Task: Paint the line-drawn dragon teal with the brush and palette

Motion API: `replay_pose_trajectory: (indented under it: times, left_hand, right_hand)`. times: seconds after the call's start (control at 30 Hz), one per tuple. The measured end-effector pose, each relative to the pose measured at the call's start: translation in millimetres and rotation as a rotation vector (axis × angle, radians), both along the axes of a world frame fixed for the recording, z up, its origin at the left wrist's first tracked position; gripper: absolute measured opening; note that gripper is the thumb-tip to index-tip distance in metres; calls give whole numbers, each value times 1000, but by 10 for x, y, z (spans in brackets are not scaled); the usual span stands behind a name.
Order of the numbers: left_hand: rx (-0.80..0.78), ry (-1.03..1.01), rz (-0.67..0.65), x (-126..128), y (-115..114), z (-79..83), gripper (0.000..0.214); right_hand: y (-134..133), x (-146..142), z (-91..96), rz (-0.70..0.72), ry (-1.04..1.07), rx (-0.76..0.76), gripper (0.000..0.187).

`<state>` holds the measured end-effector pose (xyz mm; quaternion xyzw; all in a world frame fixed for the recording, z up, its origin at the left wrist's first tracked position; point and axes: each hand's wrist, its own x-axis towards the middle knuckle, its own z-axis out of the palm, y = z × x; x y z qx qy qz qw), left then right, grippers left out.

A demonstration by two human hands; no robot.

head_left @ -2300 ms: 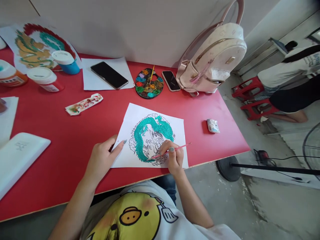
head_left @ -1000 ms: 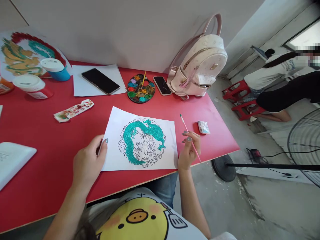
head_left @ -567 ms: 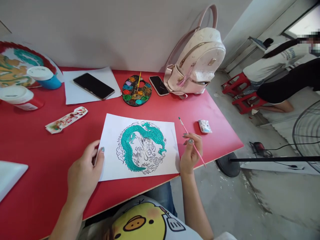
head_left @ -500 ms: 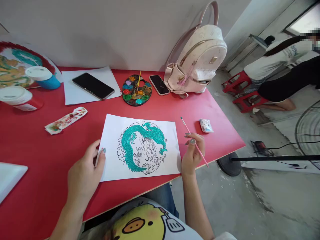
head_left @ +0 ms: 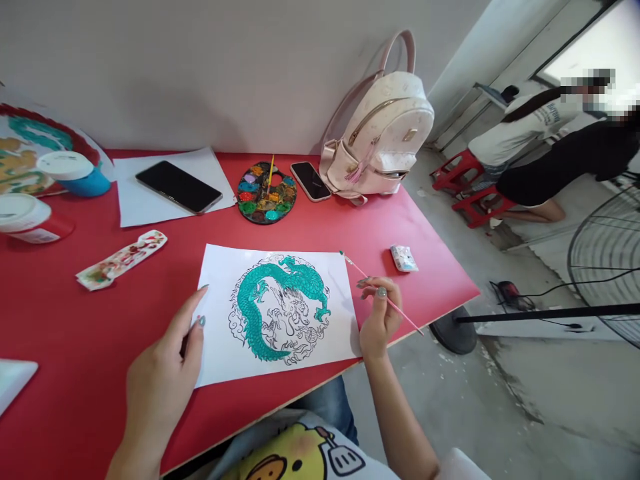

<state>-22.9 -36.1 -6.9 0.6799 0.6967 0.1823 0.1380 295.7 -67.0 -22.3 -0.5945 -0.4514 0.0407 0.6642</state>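
Observation:
A white sheet of paper point(head_left: 220, 267) carries a round line drawing of a dragon point(head_left: 250, 313), its body painted teal and its head and the surrounding clouds uncoloured. My left hand point(head_left: 167, 353) holds the sheet by its left edge, thumb and index finger on the paper; the other fingers are mostly hidden. Over by the right edge, my right hand point(head_left: 381, 320) is closed around a thin pink paintbrush point(head_left: 400, 310). The brush slants up to the left, its green-tinted tip near the sheet's top right corner.
Behind the sheet are a paint palette point(head_left: 250, 212) with a yellow-handled brush point(head_left: 271, 175), two phones, and a pink backpack point(head_left: 387, 127). Paint jars point(head_left: 75, 175) and a stained strip point(head_left: 123, 260) lie left. A small packet point(head_left: 403, 259) sits right. Two people sit beyond a fan point(head_left: 607, 267).
The brush has tilted further left, its tip now by the sheet's top right corner. My left index finger has straightened along the paper's edge. The whole view has shifted slightly.

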Motion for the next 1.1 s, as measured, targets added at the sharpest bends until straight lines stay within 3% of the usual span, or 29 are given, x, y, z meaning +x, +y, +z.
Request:
replay_pose_trajectory:
  times: [0.17,0.3,0.43,0.57,0.7,0.87,0.97,1.1]
  left_hand:
    - [-28,66,-73,-20,34,26,48]
    - [-37,132,-122,-16,83,62,49]
    - [-43,159,-103,56,62,80,51]
    - [-38,193,-113,32,39,88,50]
    - [-2,300,-250,-68,304,219,48]
    - [294,313,-363,241,1085,408,40]
    - [337,363,-480,561,1425,360,39]
    - [322,339,-598,713,1528,182,38]
  right_hand:
    - [221,124,266,231,-142,-68,27]
    - [855,175,408,471,-178,10,23]
    - [1647,157,263,697,-101,-18,39]
    - [2122,166,-12,621,265,-43,52]
    - [2226,247,-166,521,507,-53,47]
    - [2144,224,-126,547,391,-84,46]
    - [2076,153,-74,629,235,-75,49]
    - [2034,114,-52,694,121,-57,51]
